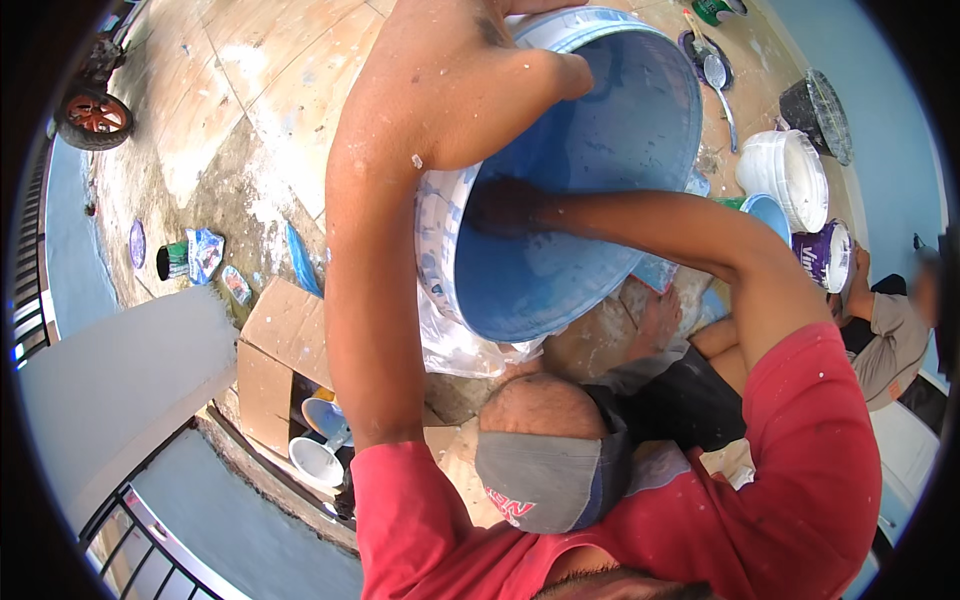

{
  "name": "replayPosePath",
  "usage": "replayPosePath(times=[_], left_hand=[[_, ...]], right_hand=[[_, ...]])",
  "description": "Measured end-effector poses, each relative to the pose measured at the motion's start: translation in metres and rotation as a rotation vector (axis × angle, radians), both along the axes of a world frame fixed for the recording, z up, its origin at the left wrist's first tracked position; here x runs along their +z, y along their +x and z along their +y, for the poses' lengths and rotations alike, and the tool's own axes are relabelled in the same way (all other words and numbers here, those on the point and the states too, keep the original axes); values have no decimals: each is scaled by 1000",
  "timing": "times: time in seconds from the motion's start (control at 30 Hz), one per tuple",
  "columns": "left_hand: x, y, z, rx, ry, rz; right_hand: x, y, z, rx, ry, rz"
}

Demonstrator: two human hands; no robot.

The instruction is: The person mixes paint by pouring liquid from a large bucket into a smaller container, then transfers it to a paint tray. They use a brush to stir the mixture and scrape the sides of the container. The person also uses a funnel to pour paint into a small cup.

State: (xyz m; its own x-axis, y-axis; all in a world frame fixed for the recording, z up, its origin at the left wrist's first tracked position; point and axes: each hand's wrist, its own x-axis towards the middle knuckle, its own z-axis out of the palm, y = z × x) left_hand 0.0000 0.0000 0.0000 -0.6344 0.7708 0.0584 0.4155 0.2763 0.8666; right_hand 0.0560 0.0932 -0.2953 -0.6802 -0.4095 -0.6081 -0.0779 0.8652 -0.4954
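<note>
A large bucket [610, 110], white outside and smeared blue inside, lies tilted with its mouth towards me. My left hand [480, 90] grips its upper left rim, thumb hooked over the edge and the fingers partly out of sight. Deep within the bucket is my right hand [505, 207], near the left inner wall; shadow hides its fingers. Crumpled clear plastic [455, 340] lies beneath the bucket. Below it is a grey cap [545, 480] with rounded skin showing at its upper edge.
To the right stand a white tub [785, 180], a purple-and-white can [822, 257] and a black pail [815, 115]. A paint-marked spoon [718, 85] lies beyond the bucket. Another person [895, 320] sits far right. At left are a cardboard box [285, 330], a green can [173, 261] and a wheel [95, 117].
</note>
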Motion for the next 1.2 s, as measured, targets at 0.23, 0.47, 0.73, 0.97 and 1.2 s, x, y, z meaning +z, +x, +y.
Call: replayPosePath(times=[0.23, 0.47, 0.73, 0.97, 1.2], left_hand=[[18, -10, -20, -106, -2, -91], [5, -13, 8, -21, -37, -67], [5, -11, 15, -141, 0, -102], [7, -12, 6, -111, -51, -149], [14, -31, 14, -186, -39, -41]], right_hand=[[86, 87, 76, 220, 126, 133], [71, -4, 153, 381, 867, 743], [-58, -78, 96, -282, 186, 739], [-42, 16, 12, -158, -56, 165], [107, 102, 117, 255, 138, 332]])
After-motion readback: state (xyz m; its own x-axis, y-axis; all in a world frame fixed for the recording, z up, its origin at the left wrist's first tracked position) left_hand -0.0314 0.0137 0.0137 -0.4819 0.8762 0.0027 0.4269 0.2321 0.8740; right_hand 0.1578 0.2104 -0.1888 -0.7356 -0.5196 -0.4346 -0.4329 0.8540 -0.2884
